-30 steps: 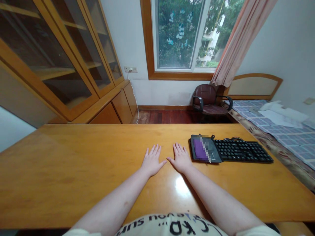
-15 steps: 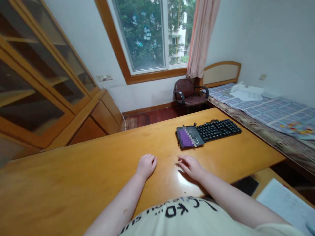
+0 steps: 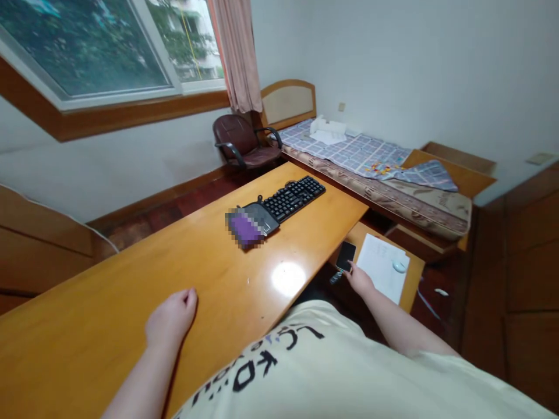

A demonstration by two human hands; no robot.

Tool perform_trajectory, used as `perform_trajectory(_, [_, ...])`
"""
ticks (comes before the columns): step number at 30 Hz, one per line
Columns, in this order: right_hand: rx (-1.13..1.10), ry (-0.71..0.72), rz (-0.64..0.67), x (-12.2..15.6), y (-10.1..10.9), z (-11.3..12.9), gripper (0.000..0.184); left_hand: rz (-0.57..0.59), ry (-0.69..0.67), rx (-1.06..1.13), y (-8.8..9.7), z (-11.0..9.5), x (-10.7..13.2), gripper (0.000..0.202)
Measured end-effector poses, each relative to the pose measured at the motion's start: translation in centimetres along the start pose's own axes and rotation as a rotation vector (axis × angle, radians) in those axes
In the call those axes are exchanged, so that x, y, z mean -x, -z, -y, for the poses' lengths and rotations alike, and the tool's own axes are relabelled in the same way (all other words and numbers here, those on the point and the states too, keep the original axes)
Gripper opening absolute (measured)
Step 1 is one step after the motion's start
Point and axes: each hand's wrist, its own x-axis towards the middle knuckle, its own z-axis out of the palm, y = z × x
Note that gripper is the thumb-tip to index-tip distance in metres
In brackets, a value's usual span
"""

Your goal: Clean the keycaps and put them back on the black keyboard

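My left hand (image 3: 172, 317) rests on the wooden desk (image 3: 209, 273) as a loose fist, its fingers curled in, and no object shows in it. Off the desk's right edge, my right hand (image 3: 361, 280) reaches down to a lower wooden surface (image 3: 417, 273). Its thumb and forefinger are a little apart at the near corner of a black smartphone (image 3: 346, 254), which looks to be lying flat. A firm grip on it cannot be made out. Just left of those fingertips is a small dark object (image 3: 336, 277), too small to name.
White papers (image 3: 379, 262) with a pale computer mouse (image 3: 398, 266) on them lie right of the phone. On the desk are a black keyboard (image 3: 297, 198) and a blurred purple item (image 3: 246, 228) on a dark pad. Beyond stand an armchair (image 3: 238, 139) and a bed (image 3: 371, 186).
The view has turned right. My right hand has left the desk top and moved right and down to the phone. My left hand stays curled on the desk.
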Motion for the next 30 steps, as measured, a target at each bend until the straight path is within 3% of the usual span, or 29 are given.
perform_trajectory(4, [0.015,-0.098,0.106,-2.7,-3.5,-2.1,0.064,0.027,0.035,-0.008,0.3,-0.1,-0.1,0.05])
perform_trajectory(8, [0.018,-0.164,0.161,-5.0,-4.9,-3.7,0.064,0.043,0.067,-0.013,0.4,-0.1,-0.4,0.047])
perform_trajectory(14, [0.022,-0.162,0.168,-6.7,-5.4,-5.0,0.056,0.127,0.125,-0.038,0.4,0.0,-0.7,0.051])
perform_trajectory(23, [-0.055,-0.154,0.139,-6.4,-6.1,-5.9,0.05,0.167,0.156,-0.099,0.1,0.1,-0.9,0.056])
perform_trajectory(30, [-0.124,-0.309,0.016,-7.9,-5.7,-6.2,0.041,0.174,0.171,-0.126,0.7,-0.8,-0.5,0.055])
